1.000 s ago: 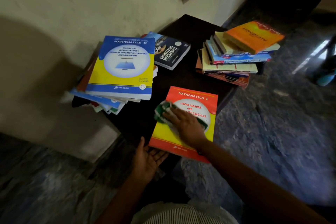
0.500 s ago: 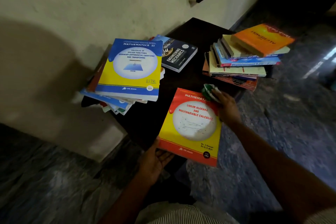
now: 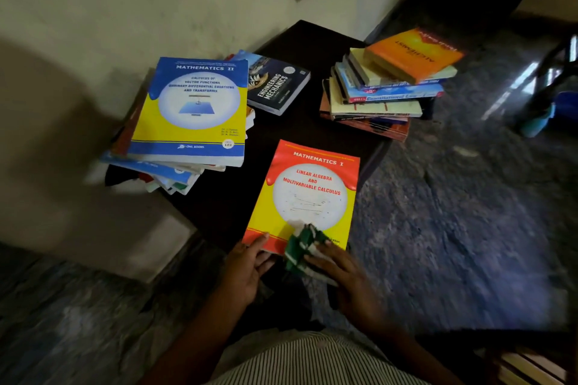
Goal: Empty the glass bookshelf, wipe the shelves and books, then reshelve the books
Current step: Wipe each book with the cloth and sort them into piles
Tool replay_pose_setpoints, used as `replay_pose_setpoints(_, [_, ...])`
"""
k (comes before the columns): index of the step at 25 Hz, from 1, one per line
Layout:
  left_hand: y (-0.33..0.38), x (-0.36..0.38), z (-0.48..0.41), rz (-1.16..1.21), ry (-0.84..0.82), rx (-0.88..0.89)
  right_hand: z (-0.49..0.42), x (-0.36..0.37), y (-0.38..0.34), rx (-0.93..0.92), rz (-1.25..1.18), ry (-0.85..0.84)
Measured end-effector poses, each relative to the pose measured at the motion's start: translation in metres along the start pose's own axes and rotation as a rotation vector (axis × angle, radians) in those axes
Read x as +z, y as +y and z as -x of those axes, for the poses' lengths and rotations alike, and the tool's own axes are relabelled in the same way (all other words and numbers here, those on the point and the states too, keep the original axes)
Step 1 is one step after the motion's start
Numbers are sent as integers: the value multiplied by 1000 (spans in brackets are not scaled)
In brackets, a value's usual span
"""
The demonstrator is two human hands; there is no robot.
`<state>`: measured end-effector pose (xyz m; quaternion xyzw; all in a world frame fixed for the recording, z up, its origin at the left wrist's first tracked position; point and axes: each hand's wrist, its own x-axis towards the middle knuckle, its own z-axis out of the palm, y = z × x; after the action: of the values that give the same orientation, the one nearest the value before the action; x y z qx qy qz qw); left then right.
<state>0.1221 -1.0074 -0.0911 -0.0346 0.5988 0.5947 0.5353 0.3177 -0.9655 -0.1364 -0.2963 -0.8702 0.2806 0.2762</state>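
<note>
Blue-topped stack (image 3: pixel 187 109) and orange-topped stack (image 3: pixel 387 94) beyond my red book (image 3: pixel 309 197); left hand (image 3: pixel 247 269) tight on its near corner, right hand (image 3: pixel 347 275) round green cloth (image 3: pixel 301 247).

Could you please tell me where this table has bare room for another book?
Bare patches: the table's far corner behind Engineering Mechanics; a strip between the Mathematics II stack and the Mathematics I book. Crowded along both sides.

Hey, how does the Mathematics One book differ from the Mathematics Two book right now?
Mathematics I is red-topped, Mathematics II blue-topped. Mathematics I lies alone on the table; Mathematics II tops a stack. The left hand grips Mathematics I, right hand holds a cloth on it; Mathematics II is untouched. Both have yellow covers.
</note>
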Motion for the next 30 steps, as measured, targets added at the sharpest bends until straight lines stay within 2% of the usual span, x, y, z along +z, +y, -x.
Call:
replay_pose_setpoints(4, [21, 27, 23, -7, -99, 181, -23, -33, -7, 144, -286, 169])
replay_pose_setpoints(7, [47, 51, 41, -14, -200, 322, -61, -67, -19, 108, -375, 304])
replay_pose_setpoints(9, [61, 67, 47, -71, -232, 474, -85, -88, -29, 126, -430, 363])
replay_pose_setpoints(11, [71, 78, 48, -167, -211, 705, -100, -105, -36, 154, -492, 384])
replay_pose_setpoints(14, [70, 80, 31, -634, 0, 1211, -103, -119, -40, 167, -558, 478])
replay_pose_setpoints(16, [57, 70, 10, -982, 108, 1472, -96, -118, -36, 233, -618, 524])
replay_pose_setpoints(18, [32, 51, -17, -1222, 11, 1636, -80, -104, -21, 370, -624, 522])
replay_pose_setpoints(21, [-10, 15, -49, -1532, -255, 1616, -54, -76, 2, 467, -551, 425])
replay_pose_setpoints(24, [-16, 4, -56, -1582, -385, 1442, -55, -62, 9, 490, -512, 353])
replay_pose_setpoints(26, [-6, -3, -59, -1512, -311, 1404, -74, -60, 14, 489, -448, 308])
replay_pose_setpoints(28, [8, -13, -64, -1400, -109, 1295, -102, -64, 18, 437, -399, 237])
replay_pose_setpoints(30, [18, -19, -73, -1283, 137, 1102, -140, -68, 25, 392, -344, 188])
